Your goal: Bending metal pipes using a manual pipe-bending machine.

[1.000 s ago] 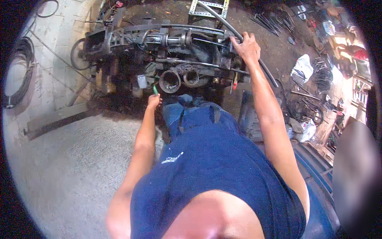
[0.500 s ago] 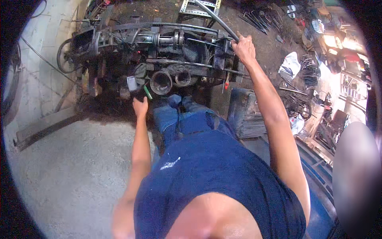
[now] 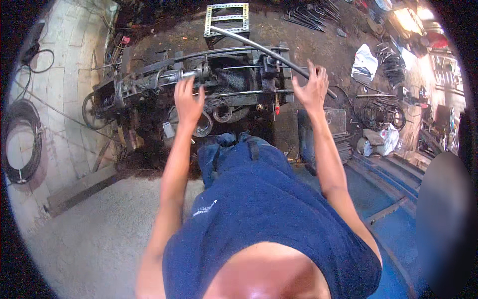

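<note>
Of two round metal cups on the machine (image 3: 239, 92), the larger cup (image 3: 204, 128) sits at ten o'clock, partly behind the left forearm, and the smaller cup (image 3: 222, 113) at eleven; what either contains is too dark to tell. A white bag (image 3: 364, 65) lies at two o'clock and a pale plastic bag (image 3: 390, 140) at three (contents hidden).

The long grey bar (image 3: 249, 43) slants across the machine's right end, from the perforated metal stand (image 3: 227, 20) at twelve toward two. The right hand (image 3: 312, 92), fingers wide apart, is over its nearer end; I cannot tell whether they touch. The left hand (image 3: 188, 103), at half past ten, spreads loosely above the machine, gripping nothing visible.

Pale concrete floor (image 3: 109, 214) fills eight o'clock; coiled cable (image 3: 34, 157) hangs at nine against a whitish wall (image 3: 64, 84).
</note>
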`<state>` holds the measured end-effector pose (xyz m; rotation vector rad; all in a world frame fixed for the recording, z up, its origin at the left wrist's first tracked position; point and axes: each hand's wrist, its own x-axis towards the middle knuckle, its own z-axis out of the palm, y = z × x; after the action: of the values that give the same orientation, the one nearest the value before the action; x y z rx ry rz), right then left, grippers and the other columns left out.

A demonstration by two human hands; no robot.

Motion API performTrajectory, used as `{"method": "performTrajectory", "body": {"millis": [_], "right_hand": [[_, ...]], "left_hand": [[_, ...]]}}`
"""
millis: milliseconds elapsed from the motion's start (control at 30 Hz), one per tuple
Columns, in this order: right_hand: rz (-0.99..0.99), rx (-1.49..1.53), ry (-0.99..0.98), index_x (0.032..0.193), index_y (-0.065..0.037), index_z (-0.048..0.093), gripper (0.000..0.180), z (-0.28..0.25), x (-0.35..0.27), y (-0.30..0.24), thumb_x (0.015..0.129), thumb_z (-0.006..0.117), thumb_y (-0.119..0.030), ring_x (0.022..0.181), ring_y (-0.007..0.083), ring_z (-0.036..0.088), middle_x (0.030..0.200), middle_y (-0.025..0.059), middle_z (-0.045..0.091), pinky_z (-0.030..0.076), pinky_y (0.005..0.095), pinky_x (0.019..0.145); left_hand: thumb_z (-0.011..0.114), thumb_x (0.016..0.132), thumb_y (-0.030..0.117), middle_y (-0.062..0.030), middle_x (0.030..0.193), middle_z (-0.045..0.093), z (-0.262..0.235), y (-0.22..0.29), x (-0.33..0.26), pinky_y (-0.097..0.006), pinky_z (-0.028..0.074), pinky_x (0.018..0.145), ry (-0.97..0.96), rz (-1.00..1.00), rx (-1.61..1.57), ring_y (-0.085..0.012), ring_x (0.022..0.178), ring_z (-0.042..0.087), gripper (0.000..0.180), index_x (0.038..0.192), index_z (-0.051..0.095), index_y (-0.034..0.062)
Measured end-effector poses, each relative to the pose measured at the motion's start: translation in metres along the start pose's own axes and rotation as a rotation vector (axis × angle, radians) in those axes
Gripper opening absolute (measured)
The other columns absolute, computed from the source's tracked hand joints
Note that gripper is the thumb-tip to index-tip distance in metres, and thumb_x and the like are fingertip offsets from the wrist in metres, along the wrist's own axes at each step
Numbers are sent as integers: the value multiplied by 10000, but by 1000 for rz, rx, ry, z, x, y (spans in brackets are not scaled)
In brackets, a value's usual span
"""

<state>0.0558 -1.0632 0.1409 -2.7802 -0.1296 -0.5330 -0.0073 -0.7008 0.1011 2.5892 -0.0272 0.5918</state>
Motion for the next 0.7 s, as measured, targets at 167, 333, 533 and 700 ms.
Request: {"method": "performTrajectory", "body": {"millis": [167, 333, 533, 700], "right_hand": [[190, -186, -247, 1147, -74, 602, 529, 15, -11, 63, 700, 708, -336, 1009, 375, 587, 1062, 187, 599, 442, 478, 896], [194, -122, -631, 829, -34, 705, 377, 33, 24, 95, 765, 680, -405, 829, 392, 664, 859, 220, 680, 531, 475, 762], [357, -256, -576, 848, -52, 724, 350, 34, 28, 81, 776, 673, -391, 833, 375, 677, 851, 202, 691, 535, 455, 756], [413, -372, -583, 943, -207, 737, 301, 45, 25, 85, 725, 725, -414, 820, 324, 690, 861, 133, 708, 541, 428, 741]], "left_hand": [[731, 756, 260, -156, 1163, 567, 39, 63, 149, -428, 384, 1017, -117, 473, 119, -337, 1164, 491, 529, 1217, 565, 59], [697, 722, 358, -142, 934, 694, 118, 49, 222, -447, 518, 850, -821, 458, 406, -316, 917, 665, 331, 894, 705, 75], [611, 860, 373, -147, 665, 646, 129, 43, 241, -431, 513, 614, -817, 643, 478, -312, 653, 649, 349, 743, 707, 58], [625, 828, 360, -126, 572, 614, 125, 57, 233, -416, 490, 531, -674, 524, 345, -312, 566, 630, 354, 610, 672, 85]]}}
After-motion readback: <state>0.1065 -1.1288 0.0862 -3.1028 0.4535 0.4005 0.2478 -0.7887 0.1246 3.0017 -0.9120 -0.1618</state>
